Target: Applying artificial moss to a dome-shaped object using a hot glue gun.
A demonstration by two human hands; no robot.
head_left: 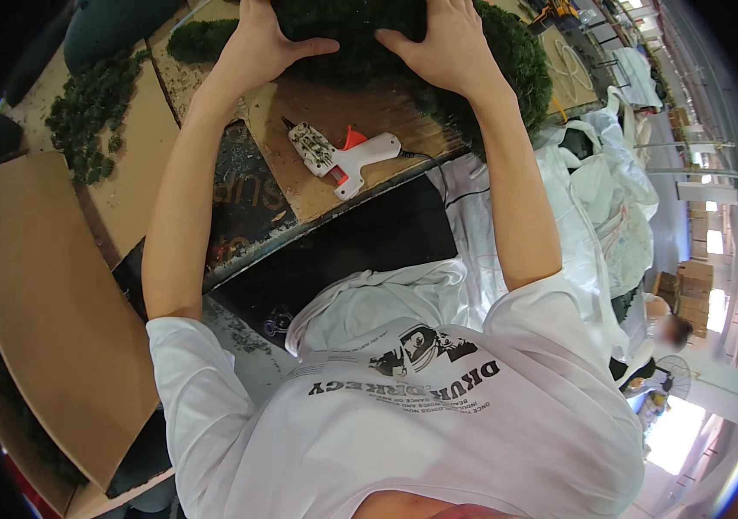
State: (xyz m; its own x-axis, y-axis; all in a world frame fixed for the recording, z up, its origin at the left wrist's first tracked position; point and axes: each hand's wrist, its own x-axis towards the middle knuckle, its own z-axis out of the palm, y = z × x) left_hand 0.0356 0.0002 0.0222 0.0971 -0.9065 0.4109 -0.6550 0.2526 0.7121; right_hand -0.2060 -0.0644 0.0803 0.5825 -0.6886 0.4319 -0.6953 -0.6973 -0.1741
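Note:
My left hand and my right hand lie at the top, on a mass of dark green moss-like greenery. Both thumbs stretch inward toward each other, apart from the palms. The other fingers run up past the frame's upper edge and are mostly cut off. More greenery bulges out beyond my right wrist. Between my forearms a white hot glue gun with an orange trigger rests on the cardboard-covered table, touched by neither hand. Its nozzle points up and left, and green bits cling to its barrel.
Loose greenery clumps lie at the left, below a dark rounded object. An open cardboard box stands nearest my left arm. White sacks are heaped at the right; a yellow-and-black tool sits far right. Another person is farther off.

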